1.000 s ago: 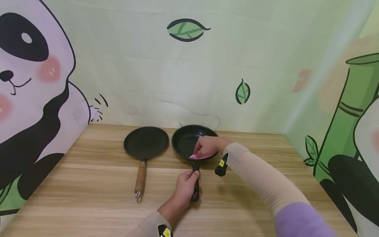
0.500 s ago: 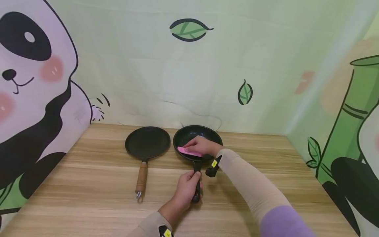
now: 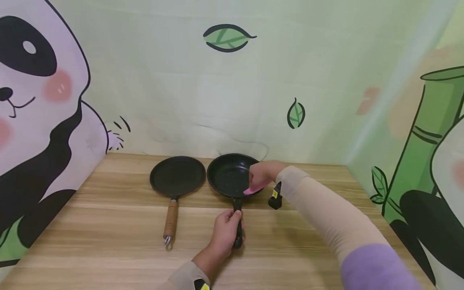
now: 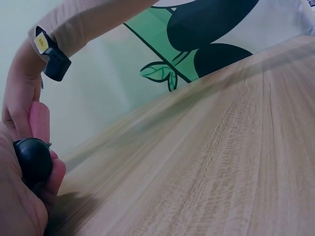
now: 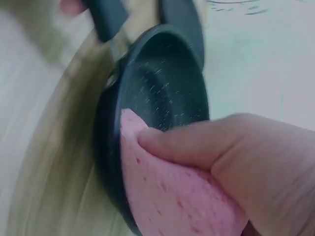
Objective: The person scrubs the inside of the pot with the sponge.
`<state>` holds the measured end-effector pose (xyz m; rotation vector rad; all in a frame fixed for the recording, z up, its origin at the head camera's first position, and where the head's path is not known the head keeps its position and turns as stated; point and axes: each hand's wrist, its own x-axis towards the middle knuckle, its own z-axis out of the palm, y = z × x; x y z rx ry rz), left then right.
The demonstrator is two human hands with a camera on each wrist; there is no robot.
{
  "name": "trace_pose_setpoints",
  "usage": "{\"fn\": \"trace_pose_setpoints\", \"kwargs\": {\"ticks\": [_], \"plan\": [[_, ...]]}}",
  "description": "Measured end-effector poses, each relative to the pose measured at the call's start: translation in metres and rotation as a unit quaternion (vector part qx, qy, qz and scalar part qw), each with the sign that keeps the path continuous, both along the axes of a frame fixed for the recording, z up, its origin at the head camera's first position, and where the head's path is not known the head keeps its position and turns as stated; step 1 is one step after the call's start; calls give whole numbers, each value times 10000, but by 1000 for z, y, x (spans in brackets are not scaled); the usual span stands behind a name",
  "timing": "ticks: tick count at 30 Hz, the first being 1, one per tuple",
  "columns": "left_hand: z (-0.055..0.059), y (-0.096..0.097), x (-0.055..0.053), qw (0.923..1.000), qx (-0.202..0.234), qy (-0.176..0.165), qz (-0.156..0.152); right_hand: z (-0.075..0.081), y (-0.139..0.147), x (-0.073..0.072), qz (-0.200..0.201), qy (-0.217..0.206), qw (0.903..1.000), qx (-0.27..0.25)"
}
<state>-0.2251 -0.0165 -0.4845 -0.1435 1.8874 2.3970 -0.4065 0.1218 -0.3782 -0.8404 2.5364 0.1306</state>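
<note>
A black frying pan (image 3: 228, 177) with a speckled inside sits on the wooden table, its handle (image 3: 237, 237) toward me. My left hand (image 3: 225, 231) grips that handle, thumb on top. At the pan's right side my right hand (image 3: 262, 176) pinches a pink sponge (image 5: 172, 191), full of small holes, against the inner wall near the rim. In the right wrist view the thumb lies on top of the sponge; the other fingers are hidden beneath it. Close by the left wrist camera is the black handle end (image 4: 33, 160), with the sponge's pink edge (image 4: 40, 120) behind it.
A flat black griddle pan (image 3: 177, 176) with a wooden handle (image 3: 171, 219) lies just left of the frying pan. Behind both, the wooden table (image 3: 308, 225) meets a printed panda backdrop (image 3: 163, 80).
The right hand swept the sponge left across the near part of the frying pan, then back to its right side. The left hand keeps its grip on the handle.
</note>
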Motion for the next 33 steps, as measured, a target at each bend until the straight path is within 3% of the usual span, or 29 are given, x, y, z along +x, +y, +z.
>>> {"fn": "trace_pose_setpoints", "kwargs": {"ticks": [3, 6, 13, 20, 27, 33], "plan": [[0, 0, 1, 10000, 56, 27, 27, 7, -1, 11, -48, 624, 9971, 440], [0, 0, 1, 9999, 92, 48, 55, 3, -1, 11, 34, 1349, 9893, 557], [-3, 2, 1, 9997, 239, 95, -27, -20, 9, -9, 861, 3157, 9434, 541], [-4, 1, 2, 9996, 261, -23, -139, -43, 11, -37, 1274, 3779, 9159, 468], [-2, -1, 6, 9998, 151, -81, -142, -60, 2, -51, 1458, 3961, 9063, -231], [1, -4, 7, 9999, 113, -24, -83, -72, -18, -55, 1588, 4191, 8920, -589]]}}
